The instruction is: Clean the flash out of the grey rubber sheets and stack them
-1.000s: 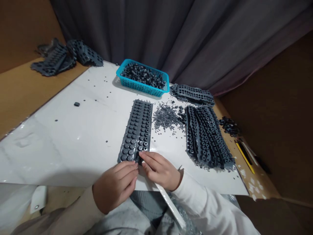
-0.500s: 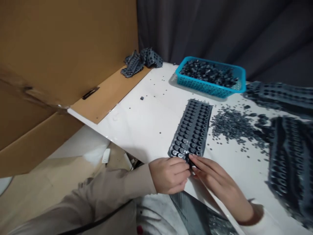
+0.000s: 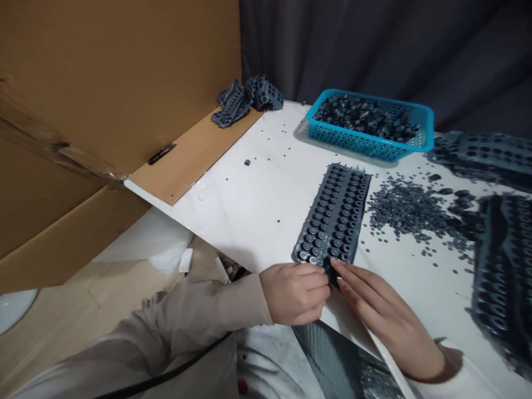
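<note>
White counter [image 3: 249,221], crowded toward 3 o'clock.
A studded sheet [image 3: 332,213] lies at the dial's centre; a blue basket [image 3: 353,139] stands at 1, stacked sheets [image 3: 488,158] at 2, heaped small discs [image 3: 409,208] at 3, a second stack [image 3: 505,266] between 3 and 4, a dark block [image 3: 247,162] at 10, crumpled sheets [image 3: 233,105] around 11.

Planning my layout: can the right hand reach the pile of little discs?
Probably yes: only white tabletop and stray discs lie between the right hand and disc pile, though that hand is busy at the studded sheet.
</note>
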### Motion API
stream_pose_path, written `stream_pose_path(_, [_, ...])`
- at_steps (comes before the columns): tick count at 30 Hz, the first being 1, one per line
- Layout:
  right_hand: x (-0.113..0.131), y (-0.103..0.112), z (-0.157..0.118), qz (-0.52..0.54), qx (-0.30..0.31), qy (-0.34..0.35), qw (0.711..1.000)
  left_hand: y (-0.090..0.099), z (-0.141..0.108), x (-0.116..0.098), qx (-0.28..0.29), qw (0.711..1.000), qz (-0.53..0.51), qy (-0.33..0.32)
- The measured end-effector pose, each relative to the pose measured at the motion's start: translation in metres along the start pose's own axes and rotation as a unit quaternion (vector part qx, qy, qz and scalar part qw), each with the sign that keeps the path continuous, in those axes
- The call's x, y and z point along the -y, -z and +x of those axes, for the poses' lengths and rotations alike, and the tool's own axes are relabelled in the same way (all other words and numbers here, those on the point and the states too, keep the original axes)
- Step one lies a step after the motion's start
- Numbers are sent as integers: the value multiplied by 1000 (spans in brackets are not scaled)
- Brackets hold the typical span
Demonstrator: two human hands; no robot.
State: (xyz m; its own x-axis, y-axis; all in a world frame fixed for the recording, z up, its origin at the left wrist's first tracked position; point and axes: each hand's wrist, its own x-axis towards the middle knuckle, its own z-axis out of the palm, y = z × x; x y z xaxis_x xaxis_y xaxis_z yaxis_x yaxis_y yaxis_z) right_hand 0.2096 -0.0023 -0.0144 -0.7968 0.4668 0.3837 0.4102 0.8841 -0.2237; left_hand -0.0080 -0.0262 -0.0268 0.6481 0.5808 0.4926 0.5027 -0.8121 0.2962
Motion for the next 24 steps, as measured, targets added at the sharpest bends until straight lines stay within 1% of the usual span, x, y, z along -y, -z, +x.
stream_pose_path(6, [1,-2,-3,32,9,-23,999,0,0,-1,25,999,-13,16])
stream_pose_path(8, [3,-2,-2,30,6,-24,999,2,-1,-3,26,999,-13,25])
stream_pose_path(10, [6,0,0,24,-7,-20,1000,4,-1,-5,15,999,-18,36])
stream_pose_path(12, [6,1,3,18,-27,-30,999,5,0,-7,-1,999,-31,40])
stream_pose_path(15, [2,1,4,17,-67,-88,994,4,-1,-8,-25,998,-42,47])
stream_pose_path(18, [-1,0,4,67,-96,-148,982,0,-3,-7,-32,998,-49,36])
stream_pose_path(21, [2,4,6,143,-137,-196,960,-2,-5,-4,-31,999,-43,9])
stream_pose_path(22, [3,6,7,174,-144,-200,953,-2,-5,-4,-30,999,-39,3])
stream_pose_path(24, [5,9,9,230,-133,-180,947,-1,-5,-3,-28,999,-34,0])
